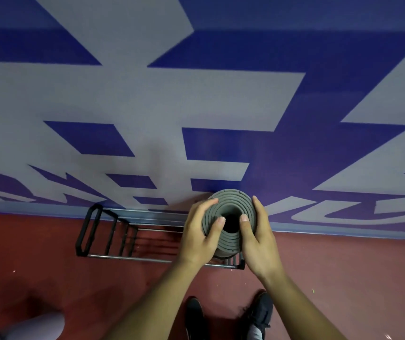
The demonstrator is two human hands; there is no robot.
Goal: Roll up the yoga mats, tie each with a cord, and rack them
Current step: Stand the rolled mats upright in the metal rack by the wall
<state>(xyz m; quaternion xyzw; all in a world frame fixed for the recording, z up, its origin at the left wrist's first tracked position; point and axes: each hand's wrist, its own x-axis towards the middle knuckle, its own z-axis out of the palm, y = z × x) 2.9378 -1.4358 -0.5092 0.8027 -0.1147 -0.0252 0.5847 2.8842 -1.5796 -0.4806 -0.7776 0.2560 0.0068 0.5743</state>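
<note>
Holding our rolled mat (231,200) upright at the rack (103,231).
Our left hand (200,231) and right hand (258,239) curl round its sides, thumbs on top; we judge it light, soft, springy.

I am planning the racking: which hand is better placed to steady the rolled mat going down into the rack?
Probably the left. The left hand curls its fingers round the rolled mat, thumb on its end; the right hand lies flatter against the side. The rack lies below.
</note>
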